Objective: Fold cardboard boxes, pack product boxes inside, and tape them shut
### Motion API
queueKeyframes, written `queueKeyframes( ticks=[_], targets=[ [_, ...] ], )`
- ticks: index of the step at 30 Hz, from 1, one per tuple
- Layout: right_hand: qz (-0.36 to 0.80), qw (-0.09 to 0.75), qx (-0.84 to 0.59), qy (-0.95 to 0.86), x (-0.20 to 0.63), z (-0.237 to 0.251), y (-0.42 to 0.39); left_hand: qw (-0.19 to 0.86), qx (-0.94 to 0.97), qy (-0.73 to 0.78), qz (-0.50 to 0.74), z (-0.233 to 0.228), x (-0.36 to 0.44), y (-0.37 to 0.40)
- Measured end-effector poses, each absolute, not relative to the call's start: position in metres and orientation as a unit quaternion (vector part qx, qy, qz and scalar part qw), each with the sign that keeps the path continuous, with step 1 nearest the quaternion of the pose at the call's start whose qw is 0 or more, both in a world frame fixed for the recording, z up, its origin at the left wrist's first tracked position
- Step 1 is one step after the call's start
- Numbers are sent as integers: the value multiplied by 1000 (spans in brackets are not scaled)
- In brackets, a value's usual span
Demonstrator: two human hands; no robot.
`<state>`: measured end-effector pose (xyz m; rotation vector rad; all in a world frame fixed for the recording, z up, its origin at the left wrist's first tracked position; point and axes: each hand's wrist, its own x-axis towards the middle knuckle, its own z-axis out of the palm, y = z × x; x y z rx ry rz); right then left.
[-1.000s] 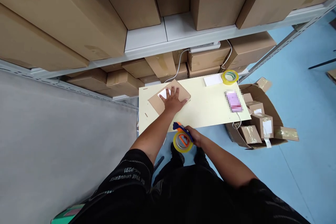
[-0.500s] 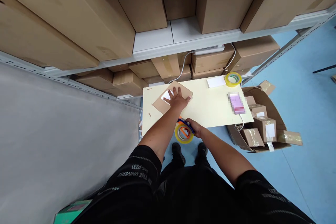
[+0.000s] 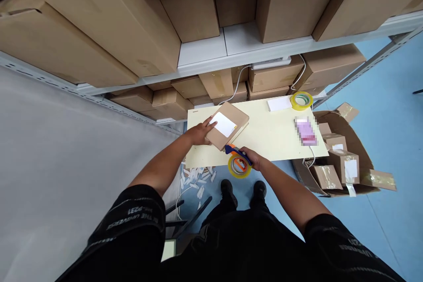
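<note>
A small brown cardboard box (image 3: 235, 114) with a white label (image 3: 225, 124) lies at an angle on the cream tabletop (image 3: 264, 130). My left hand (image 3: 201, 133) grips its left side, fingers over the top edge. In my right hand (image 3: 251, 157) is a blue and orange tape dispenser (image 3: 238, 152), loaded with a roll of clear yellowish tape (image 3: 240, 172). The dispenser's head is at the box's near corner; whether it touches I cannot tell. Part of the dispenser handle is hidden by my fingers.
On the table's right lie a white stack of labels or paper (image 3: 279, 103), a tape roll (image 3: 301, 100) and a blurred phone (image 3: 306, 131) with a cable. A large open carton (image 3: 358, 145) of small boxes stands right. Shelves (image 3: 238, 59) with boxes rise behind; white scraps (image 3: 198, 180) litter the floor.
My left hand has moved from flat on top of the box to its left side, uncovering the label. The dispenser's head is now by the box's near corner. The view has shifted slightly.
</note>
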<state>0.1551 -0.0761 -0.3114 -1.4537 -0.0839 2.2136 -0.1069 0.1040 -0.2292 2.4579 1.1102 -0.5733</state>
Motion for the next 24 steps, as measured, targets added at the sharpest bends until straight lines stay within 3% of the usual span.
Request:
queueKeyframes(
  ticks=[6, 10, 17, 24],
  targets=[
    [801, 266, -536, 10, 201, -305, -60, 160, 831, 524, -96, -250, -77, 48],
    [792, 271, -548, -6, 243, -299, -33, 144, 759, 622, -128, -244, -35, 26],
    [792, 208, -570, -71, 272, -295, -8, 103, 907, 402, -73, -257, -22, 52],
    [778, 282, -561, -32, 283, -316, -43, 121, 905, 406, -48, -271, -30, 58]
  ],
)
